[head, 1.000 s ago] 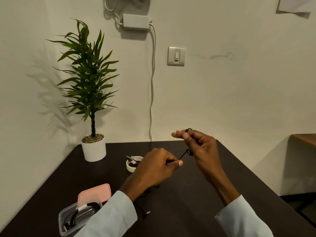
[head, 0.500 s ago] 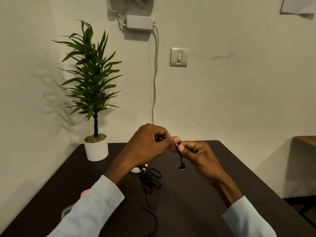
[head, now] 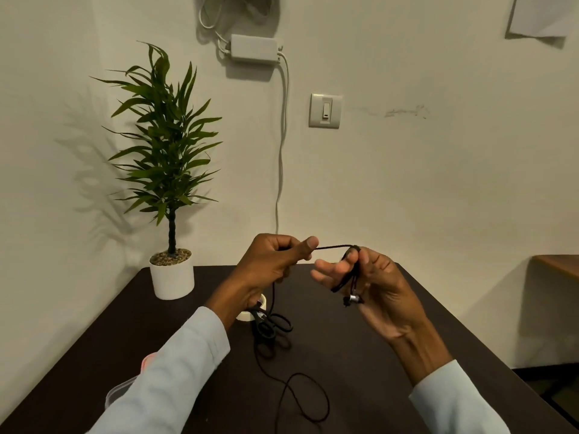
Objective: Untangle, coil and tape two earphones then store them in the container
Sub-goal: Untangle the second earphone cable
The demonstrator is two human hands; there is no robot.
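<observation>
Two hands have drawn apart: the left hand (head: 269, 261) pinches the earphone cord (head: 333, 246) taut, and the right hand (head: 372, 286) has loops wound over its half-open fingers (head: 329, 270). Coiling has begun; slack trails onto the surface (head: 360, 371).

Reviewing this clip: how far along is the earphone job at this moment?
Early. Left hand pinches the earphone cord, stretched to the right hand, where loops hang. The rest trails loose on the table. Taping with the tape roll and storing remain.
</observation>
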